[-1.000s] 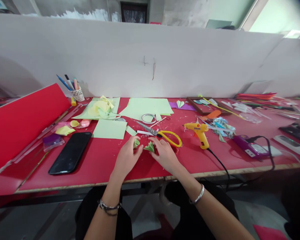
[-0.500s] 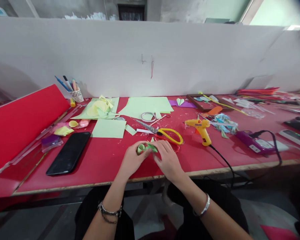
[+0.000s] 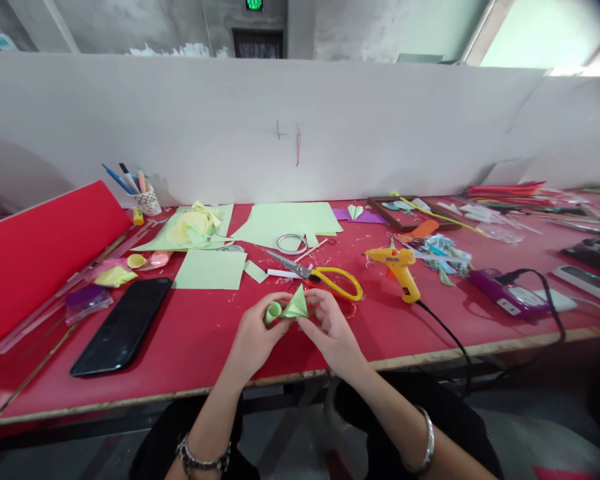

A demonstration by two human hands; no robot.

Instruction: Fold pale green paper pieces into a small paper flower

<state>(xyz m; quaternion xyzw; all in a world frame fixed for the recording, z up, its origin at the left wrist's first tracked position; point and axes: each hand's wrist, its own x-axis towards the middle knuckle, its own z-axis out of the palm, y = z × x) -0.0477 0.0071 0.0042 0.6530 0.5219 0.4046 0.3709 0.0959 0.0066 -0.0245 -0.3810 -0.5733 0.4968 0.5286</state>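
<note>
Just in front of the yellow scissors (image 3: pixel 336 283), I see my left hand (image 3: pixel 254 337) and right hand (image 3: pixel 334 331) both pinching the green paper cone (image 3: pixel 287 309), keeping its folds pressed together

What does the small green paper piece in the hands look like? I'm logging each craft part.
The green paper piece is light green, folded to a pointed, cone-like tip, with a small rolled tube at its left end. It is held just above the red table, pinched between the left hand and right hand, near the yellow-handled scissors.
</note>
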